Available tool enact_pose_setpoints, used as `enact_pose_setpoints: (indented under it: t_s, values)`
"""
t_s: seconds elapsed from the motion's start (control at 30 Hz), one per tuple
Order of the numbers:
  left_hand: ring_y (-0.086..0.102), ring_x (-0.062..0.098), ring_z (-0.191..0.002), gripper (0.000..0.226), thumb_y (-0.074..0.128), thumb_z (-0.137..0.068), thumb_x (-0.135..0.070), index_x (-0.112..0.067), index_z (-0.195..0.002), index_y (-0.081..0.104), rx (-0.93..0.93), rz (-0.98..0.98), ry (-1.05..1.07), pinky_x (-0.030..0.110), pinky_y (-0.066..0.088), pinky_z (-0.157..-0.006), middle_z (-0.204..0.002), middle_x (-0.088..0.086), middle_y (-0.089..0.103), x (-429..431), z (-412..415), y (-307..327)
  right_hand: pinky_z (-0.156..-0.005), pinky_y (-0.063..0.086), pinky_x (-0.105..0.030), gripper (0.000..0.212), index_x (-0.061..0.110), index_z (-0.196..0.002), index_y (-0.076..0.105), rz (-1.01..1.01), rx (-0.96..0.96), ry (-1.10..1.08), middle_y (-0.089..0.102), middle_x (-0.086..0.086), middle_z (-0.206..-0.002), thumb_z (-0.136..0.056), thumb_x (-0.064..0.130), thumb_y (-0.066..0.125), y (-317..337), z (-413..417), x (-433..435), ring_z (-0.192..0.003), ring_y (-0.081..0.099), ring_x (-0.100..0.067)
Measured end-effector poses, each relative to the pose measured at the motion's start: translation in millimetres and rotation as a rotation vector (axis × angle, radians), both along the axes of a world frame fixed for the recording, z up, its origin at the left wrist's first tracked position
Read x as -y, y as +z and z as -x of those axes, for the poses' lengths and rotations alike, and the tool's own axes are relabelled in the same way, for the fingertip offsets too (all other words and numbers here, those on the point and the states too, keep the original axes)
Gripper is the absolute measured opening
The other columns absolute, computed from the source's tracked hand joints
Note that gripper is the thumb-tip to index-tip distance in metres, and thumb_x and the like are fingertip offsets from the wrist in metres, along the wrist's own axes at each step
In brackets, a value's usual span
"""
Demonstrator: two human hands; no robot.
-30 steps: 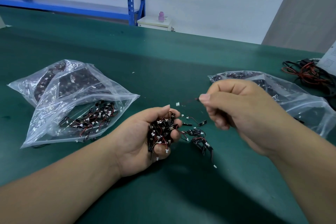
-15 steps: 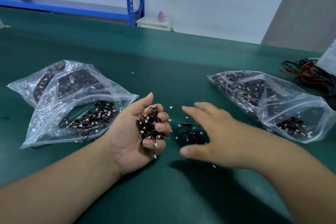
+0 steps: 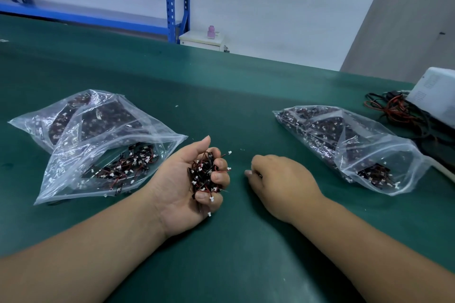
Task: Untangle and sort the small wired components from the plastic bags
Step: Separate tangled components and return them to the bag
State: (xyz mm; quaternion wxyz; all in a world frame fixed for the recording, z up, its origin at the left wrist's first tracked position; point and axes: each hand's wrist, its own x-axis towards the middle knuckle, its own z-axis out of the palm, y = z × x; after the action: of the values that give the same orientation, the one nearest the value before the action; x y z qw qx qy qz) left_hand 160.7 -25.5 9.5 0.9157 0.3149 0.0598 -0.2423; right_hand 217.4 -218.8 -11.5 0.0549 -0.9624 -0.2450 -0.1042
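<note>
A tangled bundle of small black and red wired components [image 3: 204, 174] with white plugs lies in my left hand [image 3: 177, 189], which is palm up with its fingers curled round it. My right hand [image 3: 283, 182] is palm down on the green table [image 3: 221, 96] just right of it. Its fingers curl over the spot where a small loose pile lay, and a dark bit shows beside the thumb. The pile itself is hidden. Two clear plastic bags [image 3: 105, 155] of the same components overlap at the left. A third bag [image 3: 344, 145] lies at the right.
Black and red cables [image 3: 398, 110] and a white box [image 3: 435, 96] sit at the table's right edge. A few white specks dot the mat. A blue metal rack [image 3: 172, 0] and a small white cabinet stand beyond the far edge.
My right hand dropped from a raised pinch on one wire, spread over the loose pile, and has now curled down on it. My left hand kept its bundle.
</note>
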Motion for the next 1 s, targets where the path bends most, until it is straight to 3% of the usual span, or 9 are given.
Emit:
enact_pose_setpoints:
  t_s: [0.23, 0.3, 0.37, 0.47, 0.57, 0.67, 0.77, 0.83, 1.0]
  values:
    - [0.046, 0.009, -0.054, 0.021, 0.068, -0.080, -0.038, -0.020, -0.075, 0.059, 0.016, -0.048, -0.004, 0.015, 0.025, -0.032, -0.071, -0.005, 0.050, 2, 0, 0, -0.057, 0.032, -0.034, 0.034, 0.025, -0.082, 0.036, 0.235, 0.070, -0.126, 0.050, 0.004, -0.075, -0.104, 0.050, 0.030, 8, 31, 27, -0.078, 0.061, -0.027]
    - [0.046, 0.009, -0.054, 0.022, 0.066, -0.082, -0.039, -0.019, -0.075, 0.060, 0.015, -0.062, 0.000, 0.015, 0.025, -0.031, -0.072, -0.005, 0.050, 2, -1, -1, -0.056, 0.032, -0.035, 0.041, 0.021, -0.076, 0.034, 0.129, 0.018, -0.184, 0.043, 0.005, -0.068, -0.103, 0.053, 0.032, 12, 39, 40, -0.071, 0.057, -0.024]
    - [0.047, 0.009, -0.054, 0.022, 0.065, -0.082, -0.039, -0.019, -0.074, 0.061, 0.014, -0.077, -0.004, 0.016, 0.026, -0.031, -0.072, -0.005, 0.050, 3, -1, -1, -0.053, 0.031, -0.035, 0.050, 0.013, -0.068, 0.034, -0.251, -0.106, -0.276, 0.039, 0.007, -0.058, -0.099, 0.051, 0.045, 18, 44, 56, -0.055, 0.043, -0.018]
    - [0.047, 0.009, -0.054, 0.021, 0.066, -0.080, -0.038, -0.019, -0.074, 0.061, 0.019, -0.074, -0.007, 0.016, 0.025, -0.031, -0.072, -0.005, 0.050, 2, -1, -2, -0.045, 0.021, -0.025, 0.048, 0.016, -0.063, 0.039, -1.089, -0.476, -0.512, 0.031, 0.003, -0.052, -0.097, 0.044, 0.059, 36, 48, 88, -0.044, 0.024, -0.015]
    - [0.047, 0.009, -0.054, 0.021, 0.064, -0.081, -0.038, -0.019, -0.074, 0.061, 0.018, -0.067, -0.012, 0.014, 0.025, -0.032, -0.072, -0.005, 0.050, 2, -2, -2, -0.031, 0.019, -0.016, 0.043, 0.022, -0.059, 0.046, -1.771, -0.909, -0.690, 0.030, 0.007, -0.050, -0.095, 0.042, 0.058, 52, 43, 132, -0.036, 0.025, -0.009]
    - [0.047, 0.009, -0.054, 0.022, 0.063, -0.082, -0.038, -0.018, -0.074, 0.061, 0.018, -0.063, -0.013, 0.014, 0.025, -0.032, -0.072, -0.005, 0.050, 3, -2, -1, -0.031, 0.032, -0.017, 0.038, 0.018, -0.070, 0.049, -2.128, -0.932, -0.831, 0.042, 0.007, -0.058, -0.099, 0.042, 0.050, 63, 32, 159, -0.041, 0.041, -0.009]
    - [0.048, 0.009, -0.055, 0.022, 0.064, -0.082, -0.038, -0.018, -0.073, 0.063, 0.011, -0.070, -0.007, 0.015, 0.025, -0.032, -0.073, -0.004, 0.051, 3, -1, -1, -0.050, 0.052, -0.030, 0.040, 0.007, -0.092, 0.053, -2.164, -0.707, -0.954, 0.059, -0.008, -0.092, -0.104, 0.044, 0.042, 66, 15, 165, -0.077, 0.061, -0.017]
    - [0.048, 0.009, -0.055, 0.021, 0.065, -0.081, -0.037, -0.017, -0.075, 0.063, 0.009, -0.069, -0.001, 0.015, 0.026, -0.031, -0.073, -0.004, 0.051, 4, -1, -1, -0.072, 0.055, -0.042, 0.044, 0.003, -0.100, 0.057, -2.114, -0.661, -0.890, 0.059, -0.014, -0.112, -0.106, 0.041, 0.037, 73, 2, 160, -0.101, 0.061, -0.025]
    - [0.047, 0.009, -0.054, 0.020, 0.067, -0.079, -0.036, -0.017, -0.074, 0.064, -0.008, -0.060, -0.011, 0.015, 0.026, -0.031, -0.073, -0.003, 0.052, 3, 0, 1, -0.084, 0.055, -0.060, 0.073, -0.004, -0.134, 0.042, -1.940, -0.709, -0.595, 0.059, -0.023, -0.129, -0.099, 0.059, 0.037, 96, -18, 140, -0.105, 0.068, -0.042]
